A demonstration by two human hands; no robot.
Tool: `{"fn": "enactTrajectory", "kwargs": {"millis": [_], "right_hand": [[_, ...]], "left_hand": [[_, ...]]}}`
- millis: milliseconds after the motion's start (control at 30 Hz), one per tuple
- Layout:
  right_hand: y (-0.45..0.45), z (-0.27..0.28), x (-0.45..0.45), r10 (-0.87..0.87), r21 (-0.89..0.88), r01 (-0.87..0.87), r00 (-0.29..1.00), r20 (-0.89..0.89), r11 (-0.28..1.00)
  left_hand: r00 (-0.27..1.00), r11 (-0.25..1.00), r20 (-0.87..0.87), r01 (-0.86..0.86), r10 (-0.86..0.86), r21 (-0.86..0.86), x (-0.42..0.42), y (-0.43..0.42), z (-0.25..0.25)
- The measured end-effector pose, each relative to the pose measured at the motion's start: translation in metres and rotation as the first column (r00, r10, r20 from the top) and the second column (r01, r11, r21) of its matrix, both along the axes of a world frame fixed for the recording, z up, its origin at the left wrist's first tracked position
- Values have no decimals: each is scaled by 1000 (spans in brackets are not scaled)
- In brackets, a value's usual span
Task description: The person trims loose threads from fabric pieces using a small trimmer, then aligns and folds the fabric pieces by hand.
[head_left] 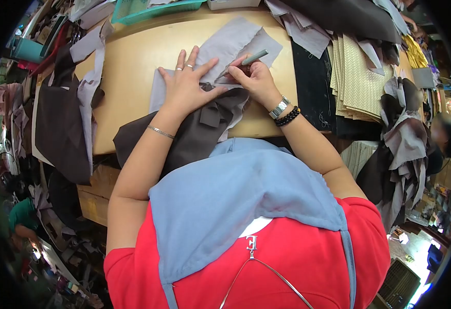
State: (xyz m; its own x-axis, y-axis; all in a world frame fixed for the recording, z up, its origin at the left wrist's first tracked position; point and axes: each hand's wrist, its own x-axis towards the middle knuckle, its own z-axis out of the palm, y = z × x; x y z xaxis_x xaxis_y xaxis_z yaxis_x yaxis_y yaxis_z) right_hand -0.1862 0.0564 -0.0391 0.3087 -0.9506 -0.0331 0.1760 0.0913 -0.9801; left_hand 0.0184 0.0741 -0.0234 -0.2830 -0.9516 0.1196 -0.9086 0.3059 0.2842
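While the right grip [257, 81] pinches a pen [257, 57], the open left grip [185, 88] hides cloth [227, 45].

Counted one pen [255, 57], two rings [190, 66], one wristwatch [279, 107] and one chain bracelet [160, 132]. Also logged one letter pendant [251, 243] and one blue apron [225, 195].

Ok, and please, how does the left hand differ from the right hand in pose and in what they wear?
The left hand lies with fingers spread; the right hand is curled round a pen.
The left wrist has a thin bracelet; the right wrist has a watch and black beads.
Both are at the pale cloth.
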Motion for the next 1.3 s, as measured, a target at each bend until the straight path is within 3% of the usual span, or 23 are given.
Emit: {"fn": "enactTrajectory", "kwargs": {"millis": [300, 1000, 1300], "right_hand": [[0, 1, 1, -18, 2, 19, 995, -103, 1000], [0, 6, 4, -65, 7, 66, 996, -62, 998], [0, 9, 4, -1, -14, 0, 998, -70, 1000]], "left_hand": [[1000, 1000, 12, -5, 5, 21, -2, 1, 6], [1000, 999, -2, -7, 7, 34, -4, 0, 6], [1000, 1000, -19, -2, 2, 17, -3, 1, 5]]}}
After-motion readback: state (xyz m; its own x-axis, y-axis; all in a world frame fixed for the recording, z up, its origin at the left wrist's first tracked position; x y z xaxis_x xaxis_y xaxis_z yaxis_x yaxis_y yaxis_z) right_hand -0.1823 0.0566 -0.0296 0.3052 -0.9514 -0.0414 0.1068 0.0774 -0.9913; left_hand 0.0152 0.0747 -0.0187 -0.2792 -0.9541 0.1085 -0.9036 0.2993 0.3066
